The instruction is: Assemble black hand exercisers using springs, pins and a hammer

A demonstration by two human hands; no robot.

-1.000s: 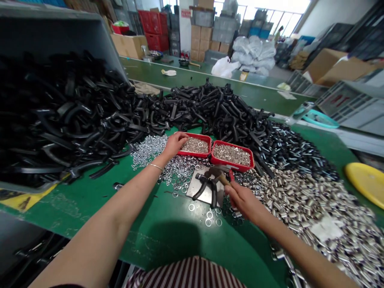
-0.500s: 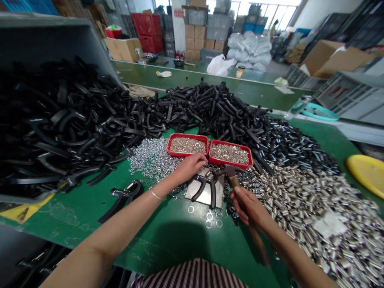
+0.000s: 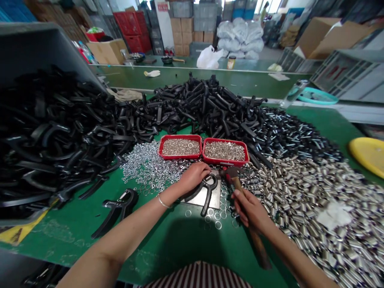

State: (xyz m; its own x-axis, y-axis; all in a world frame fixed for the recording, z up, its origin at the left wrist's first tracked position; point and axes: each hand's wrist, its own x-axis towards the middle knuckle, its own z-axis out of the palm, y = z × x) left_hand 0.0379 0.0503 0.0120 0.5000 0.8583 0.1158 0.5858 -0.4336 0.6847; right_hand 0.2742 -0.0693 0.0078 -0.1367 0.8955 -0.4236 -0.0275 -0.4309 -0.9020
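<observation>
Windows: strong white daylight at the top of the view, panes washed out
Counter: moderately bright, a broad soft-edged shadow lying across its green surface near the bottom
Grey bin: dim inside, its black parts sinking into near-black with thin glints
Hand grip: dark, narrow highlights along its ring, set off by the pale sheen of the plate
Metal sleeves: peppered with small highlights, smeared toward the lower right corner
White sacks: soft, fine detail lost
Forearms: stretched toward the bottom by wide-angle distortion
</observation>
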